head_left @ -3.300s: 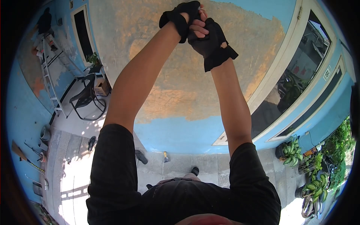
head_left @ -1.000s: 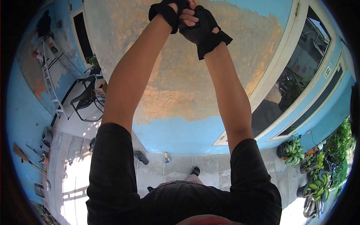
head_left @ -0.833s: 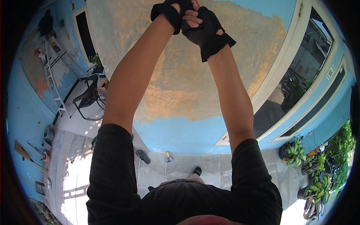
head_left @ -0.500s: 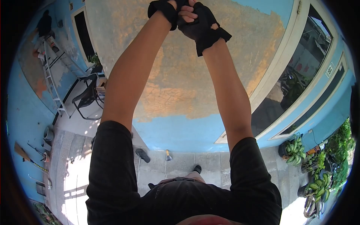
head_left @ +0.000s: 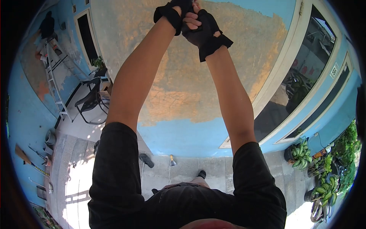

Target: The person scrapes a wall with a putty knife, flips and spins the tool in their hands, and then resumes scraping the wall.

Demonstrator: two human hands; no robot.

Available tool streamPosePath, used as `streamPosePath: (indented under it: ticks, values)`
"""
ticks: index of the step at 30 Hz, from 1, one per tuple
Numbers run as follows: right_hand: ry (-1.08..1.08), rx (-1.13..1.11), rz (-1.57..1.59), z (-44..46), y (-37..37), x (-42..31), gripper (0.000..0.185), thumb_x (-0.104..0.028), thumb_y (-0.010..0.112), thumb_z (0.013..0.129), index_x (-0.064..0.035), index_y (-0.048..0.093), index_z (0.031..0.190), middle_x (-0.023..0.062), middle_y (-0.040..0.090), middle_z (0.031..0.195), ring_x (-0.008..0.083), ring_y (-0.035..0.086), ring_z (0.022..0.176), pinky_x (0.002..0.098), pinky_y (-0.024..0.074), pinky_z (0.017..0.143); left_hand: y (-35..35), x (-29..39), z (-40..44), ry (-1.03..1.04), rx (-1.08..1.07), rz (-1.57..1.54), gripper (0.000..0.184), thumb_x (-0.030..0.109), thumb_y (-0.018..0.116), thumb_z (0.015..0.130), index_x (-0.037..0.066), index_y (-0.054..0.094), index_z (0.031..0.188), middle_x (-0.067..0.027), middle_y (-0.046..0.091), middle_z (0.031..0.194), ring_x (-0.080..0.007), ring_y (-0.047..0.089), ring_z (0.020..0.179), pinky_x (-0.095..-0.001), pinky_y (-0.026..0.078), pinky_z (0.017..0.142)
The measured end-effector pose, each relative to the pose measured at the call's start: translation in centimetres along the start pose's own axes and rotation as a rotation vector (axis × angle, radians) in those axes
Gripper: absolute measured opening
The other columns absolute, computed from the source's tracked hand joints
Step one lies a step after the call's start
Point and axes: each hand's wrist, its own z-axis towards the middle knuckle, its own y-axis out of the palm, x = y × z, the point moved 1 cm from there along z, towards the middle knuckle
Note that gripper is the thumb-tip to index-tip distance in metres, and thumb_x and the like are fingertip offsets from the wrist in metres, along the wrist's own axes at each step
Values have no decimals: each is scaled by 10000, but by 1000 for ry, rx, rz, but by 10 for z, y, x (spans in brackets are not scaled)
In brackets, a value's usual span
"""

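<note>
Both arms reach up in front of a wall (head_left: 198, 80) with blue paint around a bare grey and orange patch. My right hand (head_left: 200, 27), in a black fingerless glove, is closed with its fingers curled in; whatever it grips is hidden. Close against it is my left hand (head_left: 184, 5), also in a black glove and cut off by the top edge, so its fingers do not show. On the paving below lies a scraper (head_left: 172, 160) with a yellowish handle and a wide blade.
A dark shoe or sandal (head_left: 146, 160) lies near the scraper. To the left are a black chair (head_left: 91, 100), a stepladder (head_left: 53, 84) with a person (head_left: 47, 26) at it, and a broom (head_left: 23, 154). Windowed door panels (head_left: 293, 82) and potted plants (head_left: 301, 155) stand right.
The whole view has shifted slightly, with the wall, floor items and both hands a little lower in it. My hands stay together, the right one still closed.
</note>
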Motion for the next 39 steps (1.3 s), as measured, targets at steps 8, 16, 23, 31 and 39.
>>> streamPosePath:
  ticks: [8,16,23,31,39]
  values:
    - [-10,-11,13,13,-5,-9,113,-225,468,1008,-233,571,962,-33,451,631,75,395,449,214,333,407,-16,18,27,21,48,32,279,390,514,924,150,556,788,8,541,625,-114,441,456,-263,351,371]
    - [-16,25,72,8,-8,3,123,-218,455,1012,-221,545,930,-32,448,639,73,397,456,220,326,407,-19,-2,9,15,120,70,269,389,509,929,151,556,813,11,552,648,-112,461,483,-264,376,394]
    - [-18,29,11,21,-6,-4,137,-234,451,1014,-206,538,912,-28,451,619,69,382,440,210,322,393,-13,7,12,42,149,114,262,389,505,933,152,557,836,13,563,669,-111,478,507,-265,398,414]
    - [-24,5,49,16,-7,2,174,-237,428,1022,-210,534,886,-25,456,615,70,387,442,212,333,397,-9,8,5,65,203,156,254,388,499,938,152,557,862,16,574,692,-110,498,535,-266,424,436]
    - [-43,26,64,1,-14,10,189,-252,425,1025,-209,535,877,-31,453,623,68,390,449,220,335,408,-6,-4,0,60,260,187,249,387,494,943,153,558,888,18,586,716,-109,518,562,-267,449,459]
